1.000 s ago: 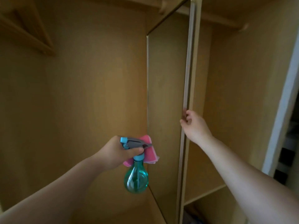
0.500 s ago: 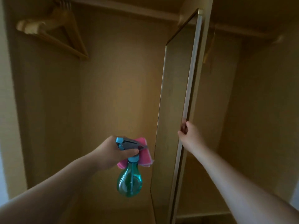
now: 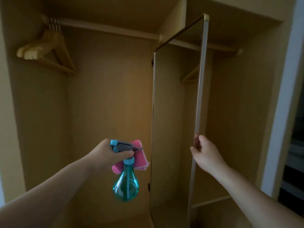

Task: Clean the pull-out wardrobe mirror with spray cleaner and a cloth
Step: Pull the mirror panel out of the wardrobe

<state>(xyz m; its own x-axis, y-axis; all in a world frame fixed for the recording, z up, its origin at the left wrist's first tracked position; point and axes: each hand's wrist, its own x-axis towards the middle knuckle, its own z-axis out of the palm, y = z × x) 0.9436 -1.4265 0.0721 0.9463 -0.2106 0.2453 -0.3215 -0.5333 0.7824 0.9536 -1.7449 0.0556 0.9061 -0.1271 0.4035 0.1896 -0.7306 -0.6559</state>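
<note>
Facing an open wooden wardrobe (image 3: pixel 107 96), dim and yellow-brown inside, with a rail (image 3: pixel 105 28) running across under the top. Looking at the pull-out mirror (image 3: pixel 174 120) standing upright right of centre, out from the wardrobe's back wall and seen at a slant, its glass turned left and reflecting wood panelling and a hanger. Reaching in with both bare forearms, the left from the bottom left corner, the right from the bottom right.

Noting a bunch of wooden hangers (image 3: pixel 47 46) on the rail's far left end, well apart from the mirror.

Holding the mirror's front edge low down with the right hand (image 3: pixel 205 153): fingers curled round the thin pale frame, thumb on the near side, wrist roughly straight.

Gripping a spray bottle (image 3: pixel 125 185) by the neck with the left hand (image 3: pixel 107 155), just left of the mirror (not touching the glass, as far as can be told). Wrapping the thumb across under the grey-and-blue spray head and letting the teal, see-through, bulb-shaped body hang below the fist. Pinning a folded pink cloth (image 3: pixel 139 160) behind the bottle's neck in that same left hand, with its edges sticking out to the right of the fingers.
</note>
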